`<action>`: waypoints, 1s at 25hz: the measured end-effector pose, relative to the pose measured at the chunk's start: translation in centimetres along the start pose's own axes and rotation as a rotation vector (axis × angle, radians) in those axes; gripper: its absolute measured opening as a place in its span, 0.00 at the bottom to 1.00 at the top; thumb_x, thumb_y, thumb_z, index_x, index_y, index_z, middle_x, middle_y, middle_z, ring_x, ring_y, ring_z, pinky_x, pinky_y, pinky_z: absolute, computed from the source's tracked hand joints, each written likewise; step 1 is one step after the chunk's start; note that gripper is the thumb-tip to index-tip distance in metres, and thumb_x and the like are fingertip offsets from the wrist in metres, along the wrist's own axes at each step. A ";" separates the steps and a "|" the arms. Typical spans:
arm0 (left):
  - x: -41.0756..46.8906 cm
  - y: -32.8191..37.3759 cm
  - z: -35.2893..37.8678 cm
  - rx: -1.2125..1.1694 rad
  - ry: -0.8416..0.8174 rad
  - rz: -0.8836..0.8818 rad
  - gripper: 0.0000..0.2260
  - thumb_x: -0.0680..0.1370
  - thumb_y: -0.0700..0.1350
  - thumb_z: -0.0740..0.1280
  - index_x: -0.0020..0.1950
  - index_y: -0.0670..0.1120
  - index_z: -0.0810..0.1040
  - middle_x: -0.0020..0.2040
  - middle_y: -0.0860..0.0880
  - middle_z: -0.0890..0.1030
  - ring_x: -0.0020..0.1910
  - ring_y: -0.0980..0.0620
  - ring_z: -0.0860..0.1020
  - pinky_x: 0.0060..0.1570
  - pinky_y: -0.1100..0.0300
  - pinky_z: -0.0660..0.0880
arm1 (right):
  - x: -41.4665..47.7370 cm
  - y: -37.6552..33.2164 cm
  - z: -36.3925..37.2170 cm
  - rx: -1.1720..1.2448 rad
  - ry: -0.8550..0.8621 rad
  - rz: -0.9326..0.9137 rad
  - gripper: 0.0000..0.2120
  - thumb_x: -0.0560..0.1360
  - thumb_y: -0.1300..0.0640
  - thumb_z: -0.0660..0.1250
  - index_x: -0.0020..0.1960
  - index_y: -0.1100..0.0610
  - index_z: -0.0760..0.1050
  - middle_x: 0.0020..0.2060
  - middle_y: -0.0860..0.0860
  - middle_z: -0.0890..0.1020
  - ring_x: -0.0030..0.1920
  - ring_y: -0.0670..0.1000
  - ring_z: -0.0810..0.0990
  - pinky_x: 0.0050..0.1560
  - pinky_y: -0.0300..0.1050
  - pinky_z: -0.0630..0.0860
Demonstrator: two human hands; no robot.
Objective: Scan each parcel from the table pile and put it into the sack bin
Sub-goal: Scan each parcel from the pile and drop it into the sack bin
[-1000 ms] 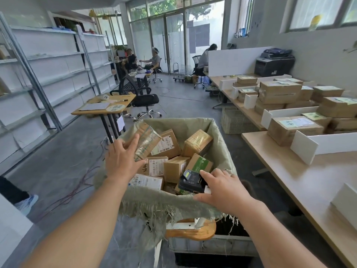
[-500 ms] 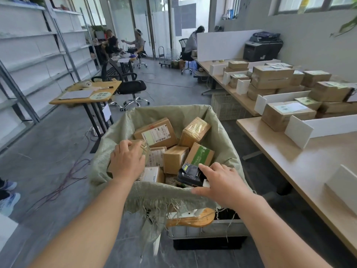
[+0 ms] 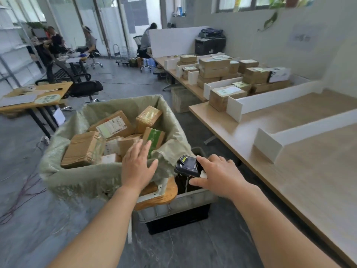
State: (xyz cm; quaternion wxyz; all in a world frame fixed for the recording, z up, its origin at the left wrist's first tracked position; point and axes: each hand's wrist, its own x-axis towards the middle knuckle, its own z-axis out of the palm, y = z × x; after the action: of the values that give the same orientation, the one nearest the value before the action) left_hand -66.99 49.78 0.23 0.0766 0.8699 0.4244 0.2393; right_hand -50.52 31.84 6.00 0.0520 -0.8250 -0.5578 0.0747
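The sack bin [image 3: 92, 176], lined with a green woven sack, holds several brown cardboard parcels. A taped brown parcel [image 3: 82, 148] lies at its near left. My left hand [image 3: 138, 165] hovers open over the sack's near rim, holding nothing. My right hand [image 3: 218, 174] grips a black handheld scanner [image 3: 186, 165] just right of the sack. More parcels are piled on the long wooden table [image 3: 289, 171] at the right, with the pile [image 3: 224, 93] behind white dividers.
A grey crate [image 3: 173, 206] and a wooden stool seat sit under the sack. A small desk [image 3: 34, 97] and an office chair stand at the left. People sit at desks at the back. Cables trail on the floor at left.
My left hand let go of the taped parcel, which now lies in the sack, and pulled back open. My view and right hand with the scanner swung right toward the table.
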 end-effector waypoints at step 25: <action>-27.5 44.1 8.2 -0.493 -0.398 0.607 0.33 0.78 0.53 0.66 0.78 0.47 0.57 0.78 0.46 0.59 0.77 0.48 0.55 0.74 0.52 0.51 | -46.3 20.7 2.6 0.151 0.251 0.984 0.32 0.74 0.32 0.61 0.72 0.46 0.63 0.61 0.52 0.72 0.62 0.56 0.69 0.61 0.52 0.65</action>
State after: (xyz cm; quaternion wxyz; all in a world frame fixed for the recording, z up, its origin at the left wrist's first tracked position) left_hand -46.54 1.34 -1.79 0.2883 0.9401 0.0569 0.1729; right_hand -49.04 -18.85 2.97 0.1368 -0.9864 -0.0858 0.0309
